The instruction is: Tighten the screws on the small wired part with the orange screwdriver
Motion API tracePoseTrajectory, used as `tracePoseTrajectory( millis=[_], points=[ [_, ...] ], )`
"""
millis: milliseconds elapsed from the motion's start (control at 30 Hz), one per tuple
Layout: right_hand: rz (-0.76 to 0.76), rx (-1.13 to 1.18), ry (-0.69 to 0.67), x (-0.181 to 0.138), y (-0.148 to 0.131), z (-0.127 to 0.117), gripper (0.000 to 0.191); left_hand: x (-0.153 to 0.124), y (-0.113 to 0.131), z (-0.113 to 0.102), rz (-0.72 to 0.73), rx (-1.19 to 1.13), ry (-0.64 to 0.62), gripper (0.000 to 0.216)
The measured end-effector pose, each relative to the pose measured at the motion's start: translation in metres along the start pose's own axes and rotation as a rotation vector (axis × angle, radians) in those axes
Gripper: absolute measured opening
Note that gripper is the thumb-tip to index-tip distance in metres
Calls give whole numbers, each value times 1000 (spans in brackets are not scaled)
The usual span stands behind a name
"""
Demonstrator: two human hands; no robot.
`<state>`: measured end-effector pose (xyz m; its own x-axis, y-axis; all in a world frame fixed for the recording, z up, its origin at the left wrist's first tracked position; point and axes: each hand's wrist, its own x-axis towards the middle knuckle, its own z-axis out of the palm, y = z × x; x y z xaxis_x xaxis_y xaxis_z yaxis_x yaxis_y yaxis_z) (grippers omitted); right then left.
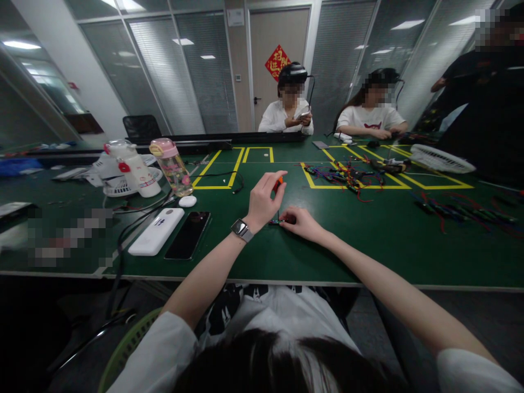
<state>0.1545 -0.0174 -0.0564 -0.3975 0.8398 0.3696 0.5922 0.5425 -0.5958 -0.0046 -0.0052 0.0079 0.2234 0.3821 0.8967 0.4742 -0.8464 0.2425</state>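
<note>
My left hand (265, 201), with a watch on its wrist, is closed around the orange handle of a screwdriver (280, 182). The screwdriver stands roughly upright, its thin dark shaft running down towards a small circuit board (274, 222) on the green table (245, 256). My right hand (302, 225) rests low on the table with its fingers closed on the near edge of that board. The fingers partly cover the board, so its details and the exact spot of the screwdriver's tip are hard to make out.
To the left lie a white power bank (156, 232), a black phone (187, 236) and a white earbud case (188, 201), near a pink-lidded bottle (172, 169). Wired circuit boards (347, 174) sit at the right, with another wired pile (466, 210) nearer. Two people sit opposite.
</note>
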Motion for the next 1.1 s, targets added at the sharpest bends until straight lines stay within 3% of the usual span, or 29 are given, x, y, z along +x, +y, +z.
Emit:
tracePoseTrajectory(
  millis=[167, 400, 633, 933, 1100],
  points=[
    [-1, 0, -6, 0, 1, 0, 8, -1, -2, 0, -11, 74, 32, 22],
    [9, -17, -5, 0, -1, 0, 8, 0, 2, -2, 1, -16, -14, 32],
    [2, -1, -3, 0, 0, 0, 8, -1, -1, 0, 2, 54, 41, 27],
    [14, 0, -11, 0, -1, 0, 8, -1, 3, -1, -5, -42, -41, 32],
    [22, -1, 2, 0, -3, 0, 8, -2, 0, 0, -13, 8, 0, 25]
  ],
)
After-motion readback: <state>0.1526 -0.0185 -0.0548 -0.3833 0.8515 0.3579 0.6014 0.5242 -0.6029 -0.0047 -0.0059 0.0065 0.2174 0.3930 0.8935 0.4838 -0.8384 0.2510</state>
